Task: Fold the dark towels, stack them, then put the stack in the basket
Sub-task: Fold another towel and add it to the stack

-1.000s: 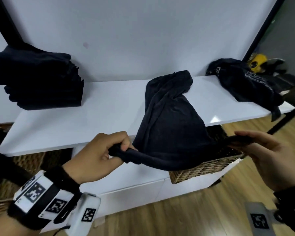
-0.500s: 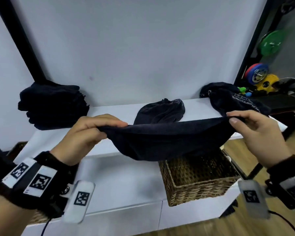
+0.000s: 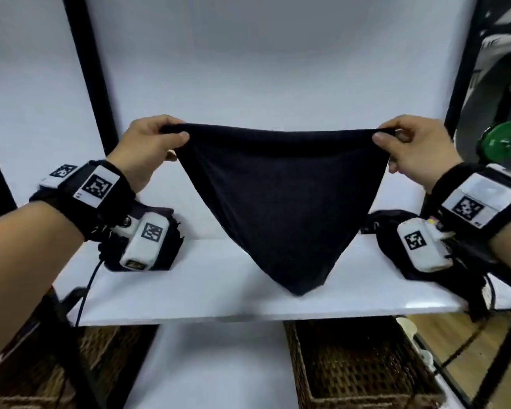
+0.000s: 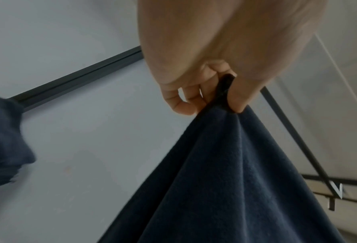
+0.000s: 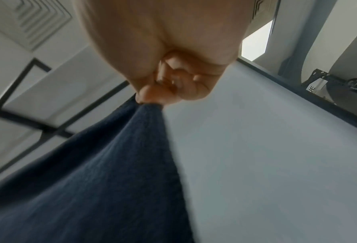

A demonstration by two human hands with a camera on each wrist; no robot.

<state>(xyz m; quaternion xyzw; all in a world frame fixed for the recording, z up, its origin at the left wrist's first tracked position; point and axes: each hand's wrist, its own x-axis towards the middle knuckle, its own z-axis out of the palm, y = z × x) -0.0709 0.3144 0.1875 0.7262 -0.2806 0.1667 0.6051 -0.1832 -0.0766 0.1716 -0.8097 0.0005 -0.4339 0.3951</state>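
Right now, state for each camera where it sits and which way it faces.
Head: on the person's head, facing forward and down at the white shelf; both hands and forearms show.
Left wrist: under the left hand, looking up along it.
Right wrist: under the right hand, looking up toward the ceiling.
All three share the dark towel, which both hands pinch by its top corners.

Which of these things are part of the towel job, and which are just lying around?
Part of the job:
- held towel, pinched by left hand and right hand
- folded stack
- unfolded pile
- wicker basket
- white shelf

Just lying about:
- green weight plate
- black frame post
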